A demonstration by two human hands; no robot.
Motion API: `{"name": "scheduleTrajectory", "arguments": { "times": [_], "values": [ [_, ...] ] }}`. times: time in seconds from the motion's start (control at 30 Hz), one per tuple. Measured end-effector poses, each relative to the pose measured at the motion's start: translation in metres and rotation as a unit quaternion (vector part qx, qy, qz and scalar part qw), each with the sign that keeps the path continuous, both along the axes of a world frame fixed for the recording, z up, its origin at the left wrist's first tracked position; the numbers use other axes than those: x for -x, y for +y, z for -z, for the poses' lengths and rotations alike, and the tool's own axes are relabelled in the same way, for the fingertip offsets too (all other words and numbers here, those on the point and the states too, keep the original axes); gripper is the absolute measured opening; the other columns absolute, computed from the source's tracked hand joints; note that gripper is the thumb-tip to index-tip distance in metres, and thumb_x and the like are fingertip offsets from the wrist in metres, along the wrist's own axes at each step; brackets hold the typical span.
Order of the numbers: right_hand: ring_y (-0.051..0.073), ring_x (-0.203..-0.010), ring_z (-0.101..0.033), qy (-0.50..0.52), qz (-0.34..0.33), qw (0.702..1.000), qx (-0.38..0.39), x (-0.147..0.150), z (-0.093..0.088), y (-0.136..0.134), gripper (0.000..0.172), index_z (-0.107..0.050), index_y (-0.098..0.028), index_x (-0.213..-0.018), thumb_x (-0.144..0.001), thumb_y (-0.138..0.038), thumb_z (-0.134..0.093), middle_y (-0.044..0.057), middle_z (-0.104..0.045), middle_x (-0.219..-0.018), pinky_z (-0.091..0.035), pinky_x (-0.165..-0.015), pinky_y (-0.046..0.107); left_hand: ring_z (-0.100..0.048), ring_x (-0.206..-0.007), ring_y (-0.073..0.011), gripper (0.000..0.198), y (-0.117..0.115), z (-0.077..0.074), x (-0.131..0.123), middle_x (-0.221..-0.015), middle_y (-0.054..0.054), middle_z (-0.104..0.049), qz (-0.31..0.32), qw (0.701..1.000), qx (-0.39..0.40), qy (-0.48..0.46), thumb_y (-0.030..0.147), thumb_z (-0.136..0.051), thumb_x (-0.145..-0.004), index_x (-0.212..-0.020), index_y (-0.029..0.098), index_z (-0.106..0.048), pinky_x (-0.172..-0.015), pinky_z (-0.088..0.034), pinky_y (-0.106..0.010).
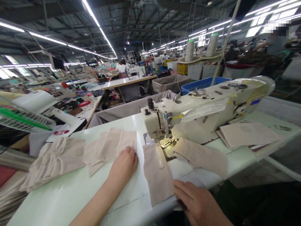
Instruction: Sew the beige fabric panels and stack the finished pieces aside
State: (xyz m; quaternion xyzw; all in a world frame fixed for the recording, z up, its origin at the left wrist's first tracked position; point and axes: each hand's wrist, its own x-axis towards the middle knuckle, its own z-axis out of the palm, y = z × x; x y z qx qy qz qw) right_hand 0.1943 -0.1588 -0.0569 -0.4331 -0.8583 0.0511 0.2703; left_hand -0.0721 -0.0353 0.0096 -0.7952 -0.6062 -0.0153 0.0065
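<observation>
My left hand [123, 165] lies on the white table, fingers curled down on the near edge of a small pile of beige fabric pieces [110, 147]. My right hand [196, 201] rests at the table's front edge, fingers stretched flat, fingertips touching the near right corner of a long beige fabric strip [157, 174]. The strip carries a small sewn tab and runs up to the presser foot [167, 143] of the white sewing machine [207, 108]. Another beige piece [201, 155] lies to the right of the needle plate.
A bigger heap of folded beige pieces [55, 161] sits at the left. More beige pieces [246, 134] lie right of the machine. Thread cones [189, 50], a blue crate [202, 84] and grey fabric bins [170, 82] stand behind. Other sewing stations and people fill the hall.
</observation>
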Motion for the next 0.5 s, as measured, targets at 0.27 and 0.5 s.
{"name": "scheduleTrajectory", "arguments": {
  "times": [0.27,0.5],
  "values": [
    [0.019,-0.083,-0.070,0.008,0.006,1.000,0.015,0.001,-0.007,0.001,0.044,-0.064,-0.022,-0.103,-0.065,-0.003,-0.050,0.002,-0.073,-0.119,-0.053,-0.063,0.029,-0.063,-0.097,-0.0283,0.027,-0.029,-0.001,-0.011,-0.108,-0.014,-0.067,0.099,0.991,-0.086,-0.004,0.005,-0.045,-0.089,-0.100,0.014,-0.067,-0.084,-0.056,-0.044],
    [0.022,-0.085,-0.071,-0.015,0.003,1.000,0.020,0.003,-0.009,0.006,0.055,-0.064,-0.016,-0.117,-0.067,-0.003,-0.045,0.009,-0.074,-0.116,-0.055,-0.063,0.030,-0.060,-0.113,-0.0257,0.035,-0.081,0.026,-0.042,-0.117,-0.011,-0.068,0.386,0.904,-0.038,-0.181,0.016,-0.048,-0.091,-0.125,0.019,-0.059,-0.094,-0.057,-0.040]
  ]
}}
